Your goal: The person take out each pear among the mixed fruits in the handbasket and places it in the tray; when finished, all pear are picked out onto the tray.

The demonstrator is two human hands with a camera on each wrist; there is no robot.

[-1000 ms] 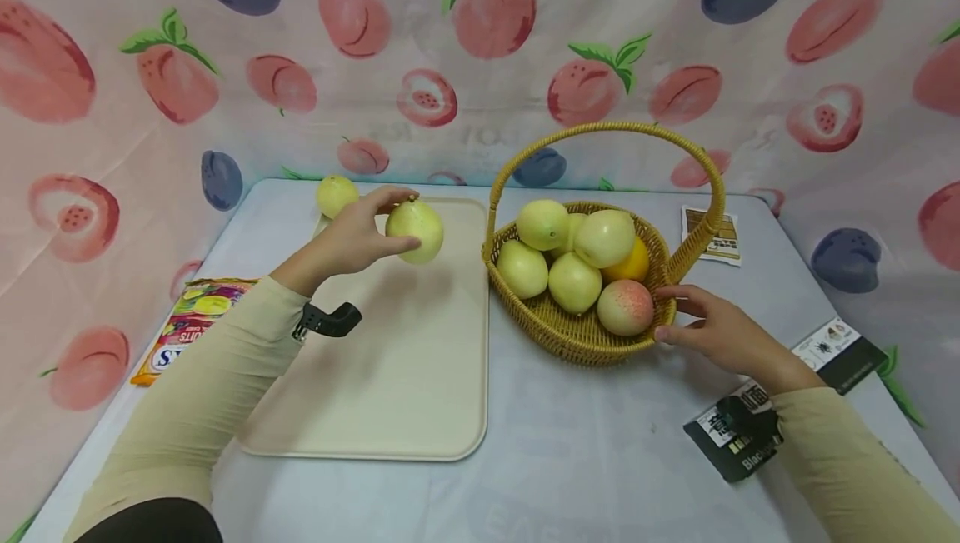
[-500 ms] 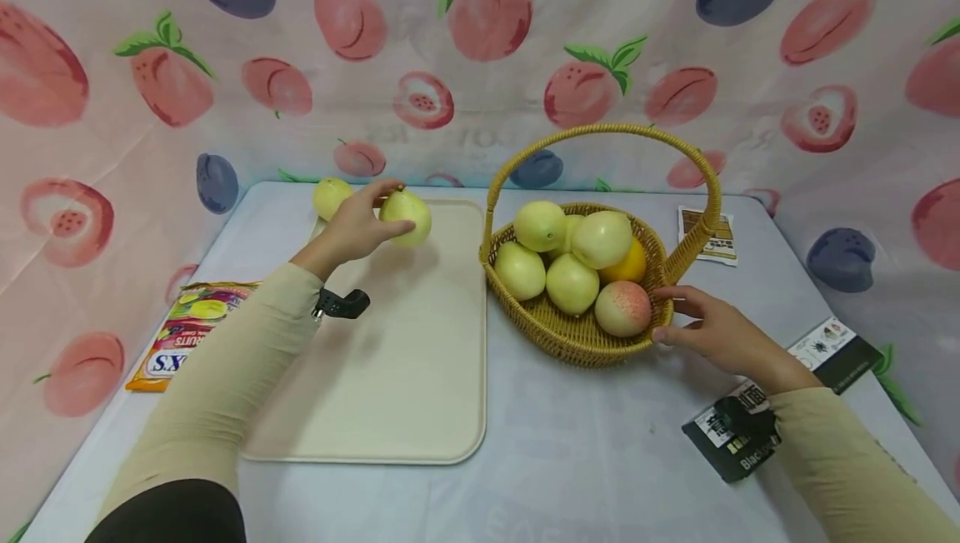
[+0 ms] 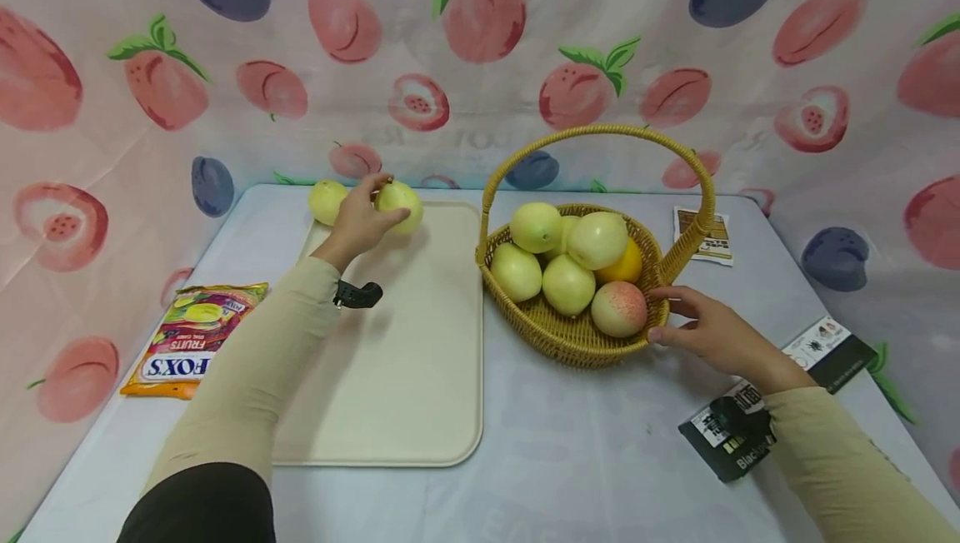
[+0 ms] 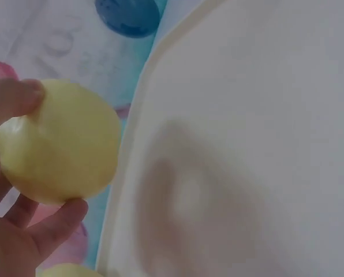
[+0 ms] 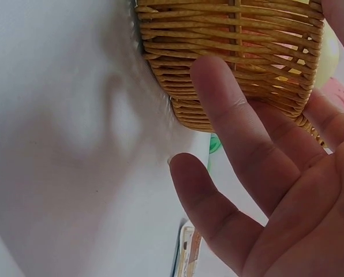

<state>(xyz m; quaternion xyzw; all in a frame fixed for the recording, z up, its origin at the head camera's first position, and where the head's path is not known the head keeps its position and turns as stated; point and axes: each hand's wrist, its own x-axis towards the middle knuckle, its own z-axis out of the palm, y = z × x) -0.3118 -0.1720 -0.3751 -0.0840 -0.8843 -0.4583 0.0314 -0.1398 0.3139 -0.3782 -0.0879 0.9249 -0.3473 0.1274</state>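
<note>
My left hand [image 3: 362,225] grips a round yellow-green pear [image 3: 401,207] between thumb and fingers, over the far end of a cream tray [image 3: 390,376]. Another pear [image 3: 327,201] sits just left of that hand, at the tray's far left corner. In the left wrist view the held pear [image 4: 62,141] overlaps the tray's edge. My right hand [image 3: 708,335] holds the right rim of a wicker basket [image 3: 555,341]; in the right wrist view its fingers lie along the woven side [image 5: 230,34]. Inside the basket are several pears [image 3: 567,285], a peach [image 3: 619,310] and an orange [image 3: 624,264].
A candy bag [image 3: 191,339] lies left of the tray. Black-and-white packets [image 3: 727,435] lie under and beside the right forearm, and a small sachet [image 3: 705,235] is behind the basket. The basket's tall handle [image 3: 592,131] arches up. A fruit-print cloth [image 3: 480,93] hangs behind.
The left hand has moved away toward the tray's far edge and slightly left, carrying the pear closer to the other pear. The right hand stays at the basket rim.
</note>
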